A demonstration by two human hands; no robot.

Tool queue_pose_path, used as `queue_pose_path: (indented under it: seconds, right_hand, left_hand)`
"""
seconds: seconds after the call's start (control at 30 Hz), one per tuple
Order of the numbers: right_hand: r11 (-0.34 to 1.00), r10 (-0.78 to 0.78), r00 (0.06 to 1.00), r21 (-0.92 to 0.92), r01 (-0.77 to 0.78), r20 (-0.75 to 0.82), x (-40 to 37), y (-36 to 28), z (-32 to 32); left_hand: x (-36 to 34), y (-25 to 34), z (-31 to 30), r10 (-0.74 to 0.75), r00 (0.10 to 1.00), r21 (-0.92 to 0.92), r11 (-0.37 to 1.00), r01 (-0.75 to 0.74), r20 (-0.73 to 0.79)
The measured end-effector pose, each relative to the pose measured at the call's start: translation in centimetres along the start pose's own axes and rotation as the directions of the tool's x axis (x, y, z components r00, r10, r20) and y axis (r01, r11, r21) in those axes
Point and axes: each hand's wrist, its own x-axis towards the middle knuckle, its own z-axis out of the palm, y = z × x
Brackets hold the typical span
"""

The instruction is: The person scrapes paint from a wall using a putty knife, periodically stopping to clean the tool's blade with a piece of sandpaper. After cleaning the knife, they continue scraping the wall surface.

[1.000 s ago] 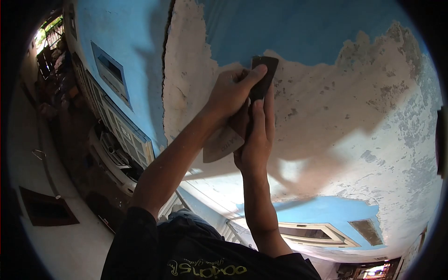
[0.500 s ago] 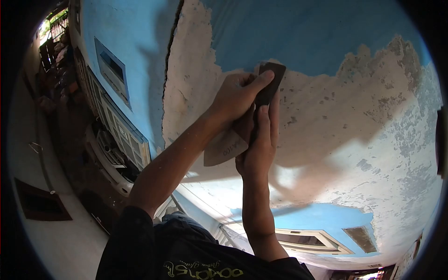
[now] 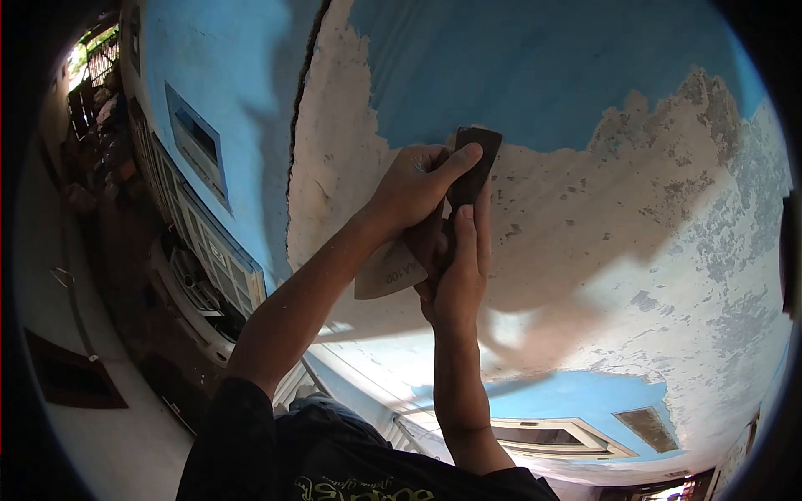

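Note:
My left hand (image 3: pixel 413 185) grips a sheet of sandpaper (image 3: pixel 474 171), its thumb pressed on the dark strip near the top end. From below, my right hand (image 3: pixel 462 280) holds the same sheet, thumb in front and fingers stretched up behind it. A paler grey flap with printed lettering, ending in 100, curls out under my left wrist. Behind the hands stands a wall with blue paint (image 3: pixel 501 67) above a bare, scraped patch (image 3: pixel 576 217); the sandpaper's top end overlaps the border between them in this view.
A dark crack (image 3: pixel 294 142) runs down the wall at the left. Beyond it are a blue wall with a small window (image 3: pixel 198 142) and a white car (image 3: pixel 196 292). Lower right, a cream-framed opening (image 3: pixel 551 434) sits in blue paint. Shadows of my arms fall on the wall.
Both hands and the sandpaper have shifted slightly left and down in view. The pale flap shows a little less beneath my left wrist. The grip looks much the same.

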Motion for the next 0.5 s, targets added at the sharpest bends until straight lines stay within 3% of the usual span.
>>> queue_pose_path:
  seconds: [0.13, 0.23, 0.33, 0.5]
  right_hand:
    - [1.0, 0.024, 1.0, 0.01, -0.023, -0.012, -0.3, 0.3, -0.2]
    - [0.998, -0.056, 0.998, -0.011, 0.056, 0.016, 0.2, 0.7, -0.5]
    - [1.0, -0.027, 1.0, -0.01, 0.028, 0.009, 0.2, -0.1, 0.0]
    - [1.0, -0.021, 1.0, 0.016, 0.021, -0.007, 0.4, -0.2, 0.3]
  left_hand:
    - [-0.4, -0.1, 0.2, -0.006, 1.0, -0.039, 0.999, 0.006, -0.012]
    - [0.2, -0.5, 0.2, 0.088, 0.996, 0.031, 0.996, -0.087, -0.02]
    - [0.1, 0.2, 0.2, 0.003, 1.0, -0.069, 0.998, -0.004, -0.012]
    - [0.5, 0.4, 0.0, 0.058, 0.998, 0.04, 0.998, -0.057, -0.015]
